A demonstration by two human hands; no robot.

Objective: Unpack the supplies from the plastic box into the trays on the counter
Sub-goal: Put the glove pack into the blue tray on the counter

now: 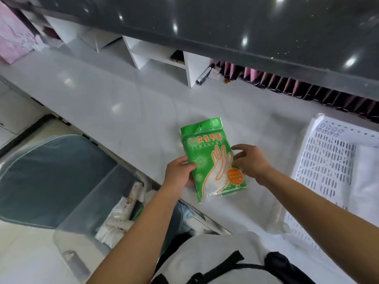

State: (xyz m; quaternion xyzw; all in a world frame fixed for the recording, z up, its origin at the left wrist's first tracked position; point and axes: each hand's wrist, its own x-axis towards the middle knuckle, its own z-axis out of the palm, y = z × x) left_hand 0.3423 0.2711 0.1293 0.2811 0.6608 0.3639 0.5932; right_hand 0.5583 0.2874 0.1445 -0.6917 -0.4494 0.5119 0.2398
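Observation:
A green packet of disposable gloves (207,154) is held over the white counter (127,111), near its front edge. My left hand (179,173) grips the packet's left edge, thumb on top. My right hand (251,160) touches the packet's right edge with its fingers spread. The clear plastic box (86,203) stands low on the left below the counter, with several white and printed packets inside. A white perforated tray (324,165) sits on the counter at the right, with something white lying in it.
White cubby shelves (160,56) and a row of pink and dark folders (297,87) line the back of the counter under a dark raised ledge. The box's blue-grey lid (47,181) lies at the left. A pink bag (14,39) stands far left.

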